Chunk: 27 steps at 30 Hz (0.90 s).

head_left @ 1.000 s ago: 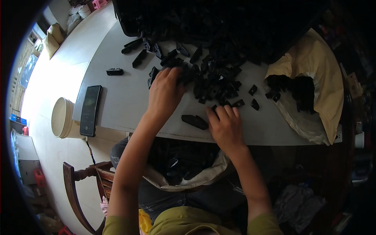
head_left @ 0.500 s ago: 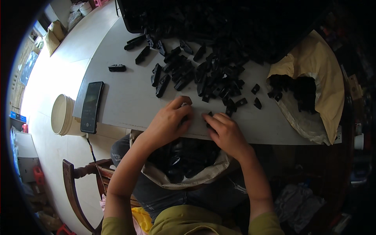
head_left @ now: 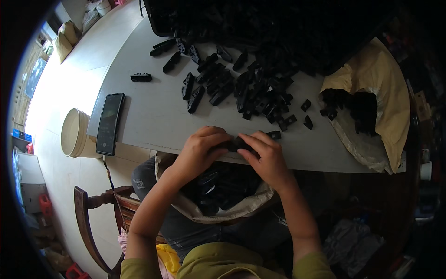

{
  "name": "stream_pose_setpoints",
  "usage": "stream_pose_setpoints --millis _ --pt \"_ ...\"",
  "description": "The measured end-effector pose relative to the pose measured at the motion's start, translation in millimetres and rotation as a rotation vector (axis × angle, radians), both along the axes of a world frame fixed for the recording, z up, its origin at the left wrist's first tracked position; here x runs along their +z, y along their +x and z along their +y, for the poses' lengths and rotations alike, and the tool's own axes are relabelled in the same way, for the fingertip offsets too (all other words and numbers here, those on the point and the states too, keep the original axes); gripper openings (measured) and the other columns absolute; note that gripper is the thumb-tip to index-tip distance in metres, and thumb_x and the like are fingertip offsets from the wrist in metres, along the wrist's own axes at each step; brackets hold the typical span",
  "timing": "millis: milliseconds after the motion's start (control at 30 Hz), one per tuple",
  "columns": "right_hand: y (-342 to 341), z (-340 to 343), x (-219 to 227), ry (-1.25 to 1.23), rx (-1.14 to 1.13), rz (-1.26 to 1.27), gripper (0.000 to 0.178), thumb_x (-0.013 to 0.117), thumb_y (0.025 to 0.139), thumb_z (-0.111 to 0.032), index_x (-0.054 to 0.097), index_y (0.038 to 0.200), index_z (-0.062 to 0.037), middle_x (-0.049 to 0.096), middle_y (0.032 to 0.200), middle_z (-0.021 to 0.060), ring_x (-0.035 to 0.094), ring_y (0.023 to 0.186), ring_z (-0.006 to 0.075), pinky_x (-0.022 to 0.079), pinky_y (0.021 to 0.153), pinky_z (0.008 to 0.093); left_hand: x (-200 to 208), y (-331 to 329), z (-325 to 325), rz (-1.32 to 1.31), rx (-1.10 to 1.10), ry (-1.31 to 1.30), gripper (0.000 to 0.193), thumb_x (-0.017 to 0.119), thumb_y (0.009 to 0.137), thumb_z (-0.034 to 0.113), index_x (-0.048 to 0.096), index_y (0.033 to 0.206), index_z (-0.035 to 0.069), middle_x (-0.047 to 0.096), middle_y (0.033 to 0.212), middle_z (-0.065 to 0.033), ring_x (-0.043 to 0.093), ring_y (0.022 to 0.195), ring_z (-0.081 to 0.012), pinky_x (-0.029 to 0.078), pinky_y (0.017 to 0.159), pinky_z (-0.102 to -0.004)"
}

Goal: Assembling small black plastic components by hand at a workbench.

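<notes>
Above the near table edge, my left hand (head_left: 202,148) and my right hand (head_left: 266,155) are brought close together, both with bent fingers. Between the fingertips is a small black plastic part (head_left: 239,143), which both pinch; its exact shape is mostly covered by the fingers. A black piece (head_left: 274,135) shows just past my right hand's fingers. Beyond my hands a loose pile of black plastic parts (head_left: 218,83) is spread over the grey table (head_left: 153,111). Under my wrists an opened sack (head_left: 204,217) on my lap holds many similar black pieces.
A torn tan paper sack (head_left: 392,102) with black parts inside lies at the table's right. A large black container (head_left: 155,23) stands at the back. Left are a phone (head_left: 110,123) at the table edge, a cream bucket (head_left: 74,132) and a wooden chair (head_left: 83,218).
My hands have come together around the black part, the left moving down slightly and its fingers closing toward the right. The phone's screen has dimmed.
</notes>
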State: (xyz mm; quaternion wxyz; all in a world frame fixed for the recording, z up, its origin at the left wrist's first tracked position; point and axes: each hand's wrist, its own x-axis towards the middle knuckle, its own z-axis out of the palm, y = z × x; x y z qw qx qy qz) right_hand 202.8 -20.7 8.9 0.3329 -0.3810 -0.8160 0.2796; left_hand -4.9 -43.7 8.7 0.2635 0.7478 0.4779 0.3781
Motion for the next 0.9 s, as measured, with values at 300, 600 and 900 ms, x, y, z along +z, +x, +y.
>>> stream_pose_setpoints --millis 300,600,900 --pt "15 4 10 0.040 0.055 -0.182 0.029 0.077 0.074 -0.011 0.069 0.099 0.0008 0.061 0.083 0.0071 0.061 0.068 0.0201 0.049 0.061 0.0305 -3 -14 10 -0.108 -0.082 -0.127 0.025 0.076 0.068 0.000 0.068 0.092 0.000 0.068 0.100 -0.0125 0.066 0.093 -0.0296 0.052 0.081 -0.0350" --pt "13 3 12 0.143 0.116 -0.259 0.027 0.075 0.076 -0.010 0.069 0.101 -0.0032 0.060 0.086 0.0072 0.061 0.068 0.0221 0.050 0.062 0.0329 4 -13 20 -0.009 -0.194 -0.016 0.025 0.077 0.071 0.005 0.069 0.094 0.001 0.068 0.097 -0.0126 0.066 0.090 -0.0280 0.053 0.079 -0.0353" --pt "37 6 7 0.056 -0.152 -0.233 0.026 0.065 0.084 0.002 0.062 0.110 0.0008 0.057 0.105 0.0112 0.064 0.090 0.0248 0.054 0.077 0.0335 5 5 68 0.439 0.357 0.203 0.028 0.068 0.077 0.010 0.060 0.103 0.003 0.057 0.096 -0.0118 0.056 0.093 -0.0325 0.049 0.079 -0.0414"
